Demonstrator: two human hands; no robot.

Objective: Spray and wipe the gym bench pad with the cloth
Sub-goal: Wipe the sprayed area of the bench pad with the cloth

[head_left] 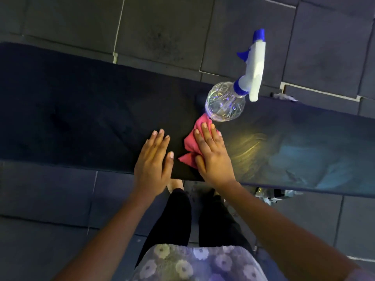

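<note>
We found the gym bench pad (81,110) running across the middle of the frame from left to right, dark and unbroken on the left, with a wet sheen and streak marks on the right portion. The cloth (192,142), pink and bunched, lay on the pad just right of centre. The right hand (211,153) was pressed flat on top of it, fingers extended and spread, palm bearing down rather than clenched around the fabric. The left hand (154,159) lay released and flat on the bare pad just left of the cloth, holding nothing; we judged it to be bracing the person.

The spray bottle (235,92), clear with a white and blue trigger head, stood on the pad at the far edge, upper right of centre, its base touching or very near the far tip of the cloth. No hand was on it.

We judged the wiping step to be in hand, the right portion apparently treated and the dry-looking left portion outstanding.

To do this step well, we advised even palm pressure across the whole cloth and long overlapping strokes along the pad, carried out to both long edges. The cloth should be flattened or refolded, since a bunched wad covers little. The bottle stood in the stroke path and could be knocked over; it should be moved aside first.
</note>
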